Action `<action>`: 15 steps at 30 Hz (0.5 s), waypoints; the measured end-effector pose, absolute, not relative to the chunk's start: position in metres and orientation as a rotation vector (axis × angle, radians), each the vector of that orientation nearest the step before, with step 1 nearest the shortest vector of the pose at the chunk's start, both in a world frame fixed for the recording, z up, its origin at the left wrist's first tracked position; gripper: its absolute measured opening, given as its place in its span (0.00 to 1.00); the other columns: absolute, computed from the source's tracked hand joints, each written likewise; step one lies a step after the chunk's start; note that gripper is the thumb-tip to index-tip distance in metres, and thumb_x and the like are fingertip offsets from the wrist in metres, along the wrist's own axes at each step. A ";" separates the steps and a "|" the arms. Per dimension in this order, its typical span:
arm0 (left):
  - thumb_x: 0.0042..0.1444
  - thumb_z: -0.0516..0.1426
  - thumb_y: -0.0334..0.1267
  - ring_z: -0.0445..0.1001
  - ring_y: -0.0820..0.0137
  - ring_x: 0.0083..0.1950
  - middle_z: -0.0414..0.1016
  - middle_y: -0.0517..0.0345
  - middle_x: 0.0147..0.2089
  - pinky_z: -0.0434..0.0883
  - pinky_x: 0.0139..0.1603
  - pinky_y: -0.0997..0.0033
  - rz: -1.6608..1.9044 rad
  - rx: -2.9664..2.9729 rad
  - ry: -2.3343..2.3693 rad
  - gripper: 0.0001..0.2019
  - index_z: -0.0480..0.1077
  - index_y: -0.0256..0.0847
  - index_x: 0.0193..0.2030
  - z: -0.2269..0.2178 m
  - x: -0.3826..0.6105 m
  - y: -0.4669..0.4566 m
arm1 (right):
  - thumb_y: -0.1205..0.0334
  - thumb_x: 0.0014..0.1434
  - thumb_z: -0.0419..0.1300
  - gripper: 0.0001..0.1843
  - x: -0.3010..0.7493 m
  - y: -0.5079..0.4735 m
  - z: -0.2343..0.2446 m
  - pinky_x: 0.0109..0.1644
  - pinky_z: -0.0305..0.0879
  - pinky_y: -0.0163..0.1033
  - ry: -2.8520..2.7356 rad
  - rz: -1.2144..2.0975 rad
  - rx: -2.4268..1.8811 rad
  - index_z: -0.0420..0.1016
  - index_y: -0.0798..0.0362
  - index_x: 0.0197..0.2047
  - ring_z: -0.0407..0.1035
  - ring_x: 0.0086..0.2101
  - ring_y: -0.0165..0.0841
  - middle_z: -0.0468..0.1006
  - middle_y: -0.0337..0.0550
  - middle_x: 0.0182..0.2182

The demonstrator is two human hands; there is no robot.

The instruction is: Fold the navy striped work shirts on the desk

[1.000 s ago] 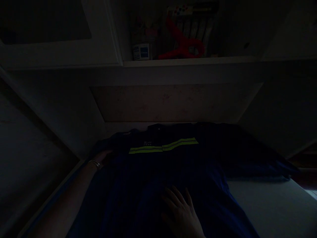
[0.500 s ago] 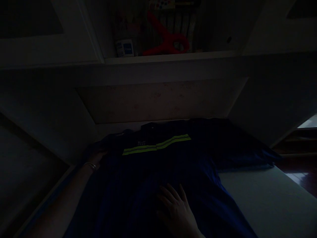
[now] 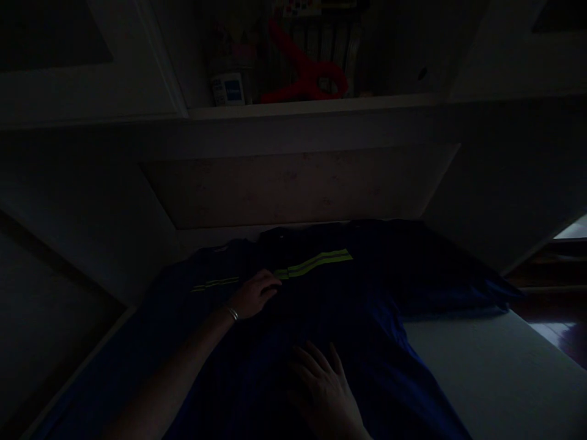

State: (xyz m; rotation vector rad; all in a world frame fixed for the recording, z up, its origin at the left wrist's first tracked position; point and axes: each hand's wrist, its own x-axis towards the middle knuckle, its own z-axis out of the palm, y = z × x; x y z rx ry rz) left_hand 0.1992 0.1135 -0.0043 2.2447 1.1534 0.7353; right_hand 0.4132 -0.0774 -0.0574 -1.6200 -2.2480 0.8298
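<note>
A dark blue work shirt (image 3: pixel 367 305) with a yellow reflective stripe (image 3: pixel 321 260) lies spread on a pale flat surface (image 3: pixel 495 373). My left hand (image 3: pixel 254 293), a bracelet on its wrist, rests over the chest near the stripe. Its fingers are curled on a fold of the fabric. Nearer to me, my right hand (image 3: pixel 321 391) lies flat on the lower middle of the shirt with the fingers spread. The light is very dim, so finer detail of the cloth is lost.
A shelf (image 3: pixel 321 110) runs above the back wall, holding a red clamp-like object (image 3: pixel 307 76) and a small blue and white box (image 3: pixel 227 88). Slanted panels close in on the left and right. A dark floor shows at far right.
My left hand has moved from the shirt's left shoulder rightward to the chest, bringing fabric with it and covering part of the stripe. The right hand has stayed in place.
</note>
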 end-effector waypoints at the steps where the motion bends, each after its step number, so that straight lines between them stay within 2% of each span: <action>1: 0.59 0.55 0.47 0.73 0.69 0.50 0.72 0.56 0.52 0.67 0.57 0.68 0.718 2.290 1.178 0.15 0.74 0.47 0.50 -0.010 0.205 0.113 | 0.41 0.63 0.51 0.25 0.413 -0.077 -0.057 0.67 0.19 0.66 -2.242 0.833 -1.620 0.62 0.31 0.62 0.44 0.67 0.44 0.56 0.29 0.67; 3: 0.63 0.49 0.49 0.69 0.67 0.57 0.67 0.51 0.59 0.63 0.62 0.65 0.699 2.351 1.294 0.21 0.67 0.44 0.59 -0.025 0.208 0.117 | 0.42 0.63 0.52 0.25 0.414 -0.077 -0.055 0.68 0.21 0.65 -2.234 0.837 -1.615 0.63 0.31 0.62 0.44 0.67 0.44 0.57 0.30 0.67; 5: 0.65 0.45 0.49 0.63 0.62 0.64 0.63 0.45 0.64 0.56 0.67 0.58 0.647 2.381 1.435 0.25 0.63 0.39 0.63 -0.041 0.202 0.123 | 0.43 0.63 0.52 0.25 0.414 -0.076 -0.054 0.68 0.22 0.64 -2.231 0.834 -1.614 0.63 0.31 0.63 0.45 0.67 0.44 0.59 0.30 0.66; 8: 0.63 0.46 0.51 0.55 0.53 0.69 0.59 0.40 0.68 0.45 0.70 0.44 0.479 2.404 1.595 0.28 0.62 0.35 0.64 -0.067 0.187 0.129 | 0.41 0.63 0.51 0.25 0.415 -0.075 -0.055 0.68 0.21 0.63 -2.207 0.837 -1.615 0.62 0.30 0.63 0.45 0.67 0.44 0.59 0.29 0.66; 12: 0.62 0.45 0.57 0.47 0.48 0.72 0.52 0.43 0.72 0.35 0.66 0.31 0.339 2.387 1.738 0.30 0.61 0.46 0.66 -0.088 0.175 0.130 | 0.39 0.62 0.51 0.27 0.415 -0.074 -0.057 0.68 0.19 0.63 -2.181 0.916 -1.589 0.62 0.29 0.63 0.44 0.67 0.44 0.58 0.29 0.66; 14: 0.60 0.44 0.61 0.44 0.46 0.73 0.48 0.41 0.73 0.35 0.64 0.27 0.295 2.356 1.848 0.32 0.60 0.50 0.66 -0.093 0.174 0.132 | 0.41 0.59 0.56 0.25 0.417 -0.073 -0.057 0.67 0.18 0.65 -2.175 1.006 -1.554 0.67 0.31 0.60 0.43 0.67 0.46 0.61 0.31 0.65; 15: 0.60 0.43 0.62 0.43 0.45 0.73 0.47 0.39 0.73 0.37 0.64 0.27 0.276 2.340 1.919 0.33 0.60 0.50 0.66 -0.095 0.174 0.134 | 0.43 0.58 0.59 0.24 0.421 -0.072 -0.055 0.66 0.20 0.65 -2.160 1.085 -1.517 0.70 0.33 0.58 0.46 0.66 0.47 0.65 0.33 0.63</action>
